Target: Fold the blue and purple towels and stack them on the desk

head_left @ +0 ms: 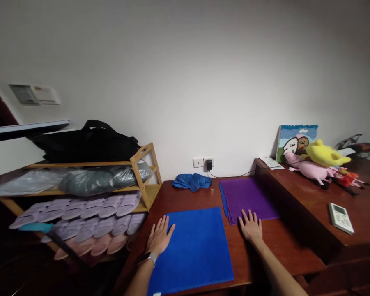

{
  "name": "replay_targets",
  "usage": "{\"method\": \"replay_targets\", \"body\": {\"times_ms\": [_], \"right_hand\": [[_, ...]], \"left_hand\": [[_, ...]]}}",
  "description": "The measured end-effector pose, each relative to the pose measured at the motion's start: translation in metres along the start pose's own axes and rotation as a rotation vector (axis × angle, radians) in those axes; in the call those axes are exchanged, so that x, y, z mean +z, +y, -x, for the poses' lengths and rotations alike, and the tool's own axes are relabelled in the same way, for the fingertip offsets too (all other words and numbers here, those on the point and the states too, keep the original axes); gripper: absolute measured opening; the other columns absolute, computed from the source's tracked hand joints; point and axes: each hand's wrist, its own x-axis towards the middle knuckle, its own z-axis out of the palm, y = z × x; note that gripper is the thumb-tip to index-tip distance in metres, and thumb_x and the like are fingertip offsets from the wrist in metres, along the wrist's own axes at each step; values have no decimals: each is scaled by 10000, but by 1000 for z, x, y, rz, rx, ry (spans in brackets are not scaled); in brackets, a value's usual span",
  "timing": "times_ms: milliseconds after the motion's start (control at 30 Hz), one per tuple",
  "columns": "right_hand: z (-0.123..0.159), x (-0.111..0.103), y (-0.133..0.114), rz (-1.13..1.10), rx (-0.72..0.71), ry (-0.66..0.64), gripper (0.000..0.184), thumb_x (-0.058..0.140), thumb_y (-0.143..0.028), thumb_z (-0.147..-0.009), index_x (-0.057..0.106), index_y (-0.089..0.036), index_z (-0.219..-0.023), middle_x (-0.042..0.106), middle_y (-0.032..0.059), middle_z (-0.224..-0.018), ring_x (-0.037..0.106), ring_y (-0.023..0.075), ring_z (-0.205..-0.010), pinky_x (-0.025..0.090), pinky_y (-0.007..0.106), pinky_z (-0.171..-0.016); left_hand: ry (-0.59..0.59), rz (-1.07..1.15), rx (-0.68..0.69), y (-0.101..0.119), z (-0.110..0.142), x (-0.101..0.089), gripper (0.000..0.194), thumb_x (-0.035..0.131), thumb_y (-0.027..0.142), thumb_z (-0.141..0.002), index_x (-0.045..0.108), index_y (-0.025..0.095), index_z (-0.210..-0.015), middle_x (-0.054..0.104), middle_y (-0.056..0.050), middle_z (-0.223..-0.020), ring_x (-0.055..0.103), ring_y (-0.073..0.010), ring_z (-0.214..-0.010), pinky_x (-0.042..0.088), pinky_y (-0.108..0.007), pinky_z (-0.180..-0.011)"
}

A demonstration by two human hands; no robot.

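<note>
A blue cloth [197, 250] lies spread flat on the brown wooden table [160, 197]. My left hand [160, 235] rests palm down at its left edge, fingers apart, partly on the cloth and partly on the wood. Further right, a purple cloth [248, 197] lies flat, with a strip of blue cloth showing along its left side. My right hand [251, 226] is palm down with spread fingers, its fingertips at the purple cloth's near edge. Neither hand holds anything. Against the wall sits a crumpled blue cloth [191, 181].
A wooden rack [143, 181] with slippers [92, 207], plastic-wrapped goods and a black bag [89, 144] stands left. On the raised right surface are plush toys [309, 166], a picture [298, 137] and a white remote [341, 218]. A black adapter [209, 164] trails a cable rightward.
</note>
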Motion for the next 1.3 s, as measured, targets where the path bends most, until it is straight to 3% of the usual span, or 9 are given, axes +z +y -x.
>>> {"method": "replay_targets", "body": {"times_ms": [233, 467, 633, 733, 867, 967, 1067, 1200, 1300], "right_hand": [[74, 11, 21, 64, -61, 46, 671, 332, -617, -1000, 275, -328, -1603, 274, 86, -1668, 220, 356, -1533, 202, 579, -1210], [113, -12, 31, 96, -117, -70, 651, 366, -607, -991, 384, -303, -1567, 401, 114, -1605, 377, 392, -1461, 412, 569, -1092], [134, -10, 36, 79, -155, -10, 691, 464, -632, -950, 463, -263, -1535, 433, 139, -1578, 393, 435, -1442, 372, 613, -1128], [148, -7, 26, 4, -272, 131, 572, 518, -524, -944, 592, -250, -1442, 424, 110, -1588, 330, 439, -1474, 268, 649, -1194], [176, -1, -12, -167, -674, 190, 566, 525, -281, -913, 531, -282, -1479, 433, 42, -1594, 398, 313, -1462, 325, 508, -1222], [193, 13, -38, -207, -840, 131, 666, 557, -249, -882, 445, -283, -1537, 440, 34, -1591, 443, 273, -1431, 363, 435, -1208], [197, 34, -46, -148, -866, 172, 615, 585, -206, -874, 520, -272, -1482, 566, 71, -1490, 554, 276, -1327, 464, 397, -1111], [195, 54, -42, -11, -896, 350, 509, 538, -60, -887, 628, -288, -1333, 740, 63, -1178, 694, 241, -1048, 550, 356, -908], [197, 45, -39, 22, -943, 374, 373, 540, -37, -890, 691, -274, -1135, 750, 24, -1016, 701, 210, -896, 544, 309, -793]], "left_hand": [[15, -50, -52, -28, -2, -3, 783, 247, 619, -973, 265, 166, -1611, 235, -89, -1683, 222, -252, -1558, 141, -523, -1262], [-13, -54, -80, -27, -6, -13, 795, 235, 600, -961, 261, 141, -1611, 232, -106, -1687, 232, -268, -1555, 147, -512, -1258], [155, 12, -84, -29, 2, -44, 755, 251, 546, -977, 316, 92, -1577, 305, -183, -1662, 354, -298, -1503, 297, -479, -1198], [142, 62, 72, -29, 30, -77, 614, 300, 541, -992, 524, 179, -1434, 566, -137, -1486, 511, -282, -1373, 377, -435, -1138], [-93, 129, 303, -16, 93, -98, 424, 393, 576, -988, 682, 285, -1100, 712, -43, -1132, 667, -225, -1066, 480, -351, -979], [-212, 134, 323, -11, 138, -90, 455, 627, 626, -854, 671, 332, -1199, 668, -48, -1288, 615, -277, -1219, 465, -391, -1048], [-265, 99, 261, -17, 168, -74, 740, 805, 441, -709, 560, 396, -1406, 533, -35, -1519, 461, -326, -1416, 368, -467, -1179], [-184, 120, 252, -30, 190, -62, 654, 607, 206, -816, 541, 436, -1425, 581, 9, -1479, 493, -279, -1394, 383, -460, -1180], [-171, 145, 257, -34, 199, -69, 596, 526, 139, -800, 634, 407, -1322, 657, 3, -1378, 554, -266, -1325, 418, -427, -1153]]}}
